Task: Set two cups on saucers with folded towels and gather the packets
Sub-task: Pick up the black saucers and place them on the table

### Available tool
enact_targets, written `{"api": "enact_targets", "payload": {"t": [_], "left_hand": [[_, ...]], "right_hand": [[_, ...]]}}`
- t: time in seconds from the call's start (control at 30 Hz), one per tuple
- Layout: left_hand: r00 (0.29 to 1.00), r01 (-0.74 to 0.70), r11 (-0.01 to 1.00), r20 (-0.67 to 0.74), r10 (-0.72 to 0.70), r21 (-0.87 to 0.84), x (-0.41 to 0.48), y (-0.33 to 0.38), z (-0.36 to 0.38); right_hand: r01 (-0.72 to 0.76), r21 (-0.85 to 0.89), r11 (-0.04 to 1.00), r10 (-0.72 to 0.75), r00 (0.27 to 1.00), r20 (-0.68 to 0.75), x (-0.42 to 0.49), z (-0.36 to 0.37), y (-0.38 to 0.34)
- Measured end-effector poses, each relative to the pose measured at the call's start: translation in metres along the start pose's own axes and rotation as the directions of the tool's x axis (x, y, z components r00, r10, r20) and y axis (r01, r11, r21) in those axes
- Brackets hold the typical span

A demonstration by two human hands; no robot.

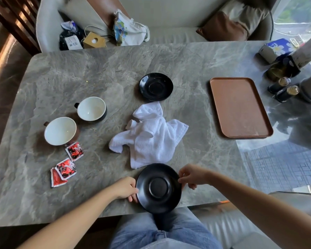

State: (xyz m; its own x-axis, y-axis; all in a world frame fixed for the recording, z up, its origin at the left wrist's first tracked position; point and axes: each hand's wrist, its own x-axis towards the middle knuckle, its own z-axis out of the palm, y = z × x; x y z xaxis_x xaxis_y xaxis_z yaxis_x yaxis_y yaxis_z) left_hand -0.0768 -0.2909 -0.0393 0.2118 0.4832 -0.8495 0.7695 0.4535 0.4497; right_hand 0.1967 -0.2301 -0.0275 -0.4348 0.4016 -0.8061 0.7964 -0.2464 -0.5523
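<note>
The near saucer (158, 188), matte black, lies at the near edge of the grey marbled worktop (97, 72), its closest rim reaching past that edge above the person's jeans (162, 230); whether it rests flat or is raised a little cannot be told. The left hand (125, 188) grips its left rim, fingers (134, 196) curled against the edge. The right hand (192, 175) pinches the right rim between thumb and bent fingers (182, 179). Just beyond the saucer, touching or nearly touching its far rim, a white towel (149, 135) lies crumpled and unfolded. Beyond the towel sits the far saucer (156, 86), glossy black and bare, just clear of the cloth's upper corner. To the left stand two upright cups, both white inside: the black cup (91, 108) farther back with its handle pointing left, and the brown cup (60, 131) nearer, close beside it. A red packet (74, 151) lies right by the brown cup's base, and two more red packets (66, 168) overlap each other nearer the person. On the right, well apart from the saucers, a brown rectangular tray (240, 107) lies flat. Past it, two dark bottles (284, 90) with gold caps and a blue-and-white tissue box (275, 48) stand near the far right corner. Behind the worktop, a pale sofa (169, 33) carries bags and cushions.
</note>
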Motion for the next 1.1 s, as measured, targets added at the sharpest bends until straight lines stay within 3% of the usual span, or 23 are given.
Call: {"api": "enact_targets", "payload": {"t": [0.43, 1.1], "left_hand": [[0.997, 0.024, 0.999, -0.072, -0.027, -0.040, 0.012, 0.009, -0.010], [0.984, 0.078, 0.997, -0.161, -0.079, -0.015, 0.020, 0.013, -0.013]], "right_hand": [[0.003, 0.110, 0.994, 0.009, 0.994, -0.105, 0.007, -0.011, -0.003], [-0.002, 0.141, 0.990, 0.019, 0.993, -0.116, 0.019, -0.018, 0.003]]}}
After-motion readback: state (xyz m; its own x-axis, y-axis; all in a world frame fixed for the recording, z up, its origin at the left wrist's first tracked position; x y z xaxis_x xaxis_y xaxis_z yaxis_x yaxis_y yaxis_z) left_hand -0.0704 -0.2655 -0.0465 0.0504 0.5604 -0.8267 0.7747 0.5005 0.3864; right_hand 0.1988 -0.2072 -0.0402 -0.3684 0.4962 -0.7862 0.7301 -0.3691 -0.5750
